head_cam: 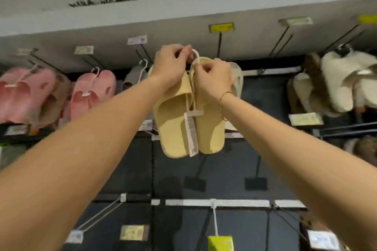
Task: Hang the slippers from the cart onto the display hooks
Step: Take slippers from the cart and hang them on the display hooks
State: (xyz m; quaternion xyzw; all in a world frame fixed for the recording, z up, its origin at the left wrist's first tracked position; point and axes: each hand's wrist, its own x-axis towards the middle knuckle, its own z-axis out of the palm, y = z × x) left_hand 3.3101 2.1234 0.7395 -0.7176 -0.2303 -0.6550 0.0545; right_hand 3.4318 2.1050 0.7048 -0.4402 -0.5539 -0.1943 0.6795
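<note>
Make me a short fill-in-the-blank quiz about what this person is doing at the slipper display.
1. The slippers held up by both hands are ____ in colour.
2. The left hand pinches the white ____ at the pair's top.
3. The slippers hanging at far left are ____.
4. The bracelet is on the ____ wrist.

Missing words: yellow; hanger; pink; right

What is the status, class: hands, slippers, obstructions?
Left hand pinches white hanger hook; right hand grips its stem. Yellow slippers raised, not yet hooked. Nothing blocking.
</note>
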